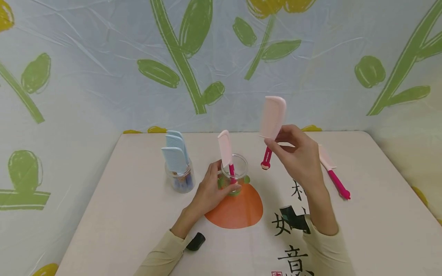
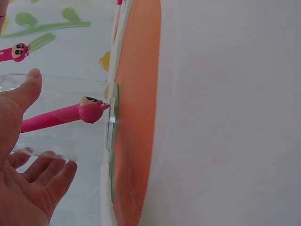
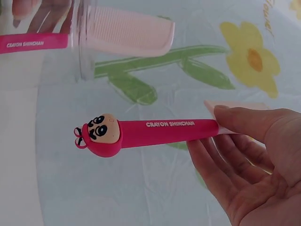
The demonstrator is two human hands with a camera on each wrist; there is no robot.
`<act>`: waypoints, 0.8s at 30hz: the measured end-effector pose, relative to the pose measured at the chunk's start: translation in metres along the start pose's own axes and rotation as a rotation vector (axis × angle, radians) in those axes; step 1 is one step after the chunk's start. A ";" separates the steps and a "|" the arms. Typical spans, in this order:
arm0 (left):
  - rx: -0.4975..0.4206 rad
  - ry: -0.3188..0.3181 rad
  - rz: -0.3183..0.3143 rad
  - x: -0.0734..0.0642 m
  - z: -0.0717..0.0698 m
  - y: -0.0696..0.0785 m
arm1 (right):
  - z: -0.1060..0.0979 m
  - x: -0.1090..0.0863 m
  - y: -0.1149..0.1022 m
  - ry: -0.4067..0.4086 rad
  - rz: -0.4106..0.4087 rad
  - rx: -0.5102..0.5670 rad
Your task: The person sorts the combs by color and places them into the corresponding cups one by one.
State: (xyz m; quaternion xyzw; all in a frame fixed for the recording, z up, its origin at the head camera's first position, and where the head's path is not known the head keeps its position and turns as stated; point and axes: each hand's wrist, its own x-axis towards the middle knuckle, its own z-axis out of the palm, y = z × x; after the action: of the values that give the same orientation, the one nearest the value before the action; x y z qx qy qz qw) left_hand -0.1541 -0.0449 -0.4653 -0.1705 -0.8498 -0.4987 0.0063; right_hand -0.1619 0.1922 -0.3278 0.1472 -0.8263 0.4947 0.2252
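Note:
My left hand (image 1: pixel 211 192) curls round a clear jar (image 1: pixel 243 172) that stands over the orange print on the table. Inside the jar leans a pink comb (image 1: pixel 225 148), its magenta handle down; the left wrist view shows the cartoon-head end of this handle (image 2: pixel 54 118) near the jar's bottom. To the right, above the table, my right hand (image 1: pixel 301 159) pinches a second pink comb (image 1: pixel 273 118) where blade meets handle. That comb is upright, teeth to the left. Its handle (image 3: pixel 164 133) carries white lettering and a cartoon head, pointing at the jar in the right wrist view.
Left of my left hand stands another clear jar (image 1: pixel 183 183) holding several light blue combs (image 1: pixel 174 159). A third pink comb (image 1: pixel 334 177) lies on the table (image 1: pixel 380 222), partly behind my right hand. A flower-patterned sheet (image 1: pixel 114 88) hangs behind the table.

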 end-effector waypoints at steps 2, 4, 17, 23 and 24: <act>0.000 0.000 0.002 0.000 0.000 0.000 | 0.002 0.000 -0.003 0.005 -0.012 0.017; -0.003 0.000 0.006 0.000 0.000 0.000 | 0.004 0.001 -0.005 0.007 -0.024 0.032; -0.015 -0.007 0.012 -0.002 0.000 0.004 | 0.021 0.000 -0.016 0.005 -0.096 0.082; -0.013 -0.009 -0.009 -0.001 -0.001 0.003 | 0.033 0.000 -0.018 -0.033 -0.117 0.128; -0.012 -0.009 -0.013 -0.001 -0.001 0.003 | 0.035 0.000 -0.017 -0.041 -0.120 0.132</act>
State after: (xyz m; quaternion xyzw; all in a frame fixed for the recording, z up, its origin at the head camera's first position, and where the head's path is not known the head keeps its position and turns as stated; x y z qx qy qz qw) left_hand -0.1527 -0.0445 -0.4626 -0.1674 -0.8480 -0.5029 -0.0017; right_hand -0.1618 0.1535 -0.3286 0.2212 -0.7860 0.5306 0.2274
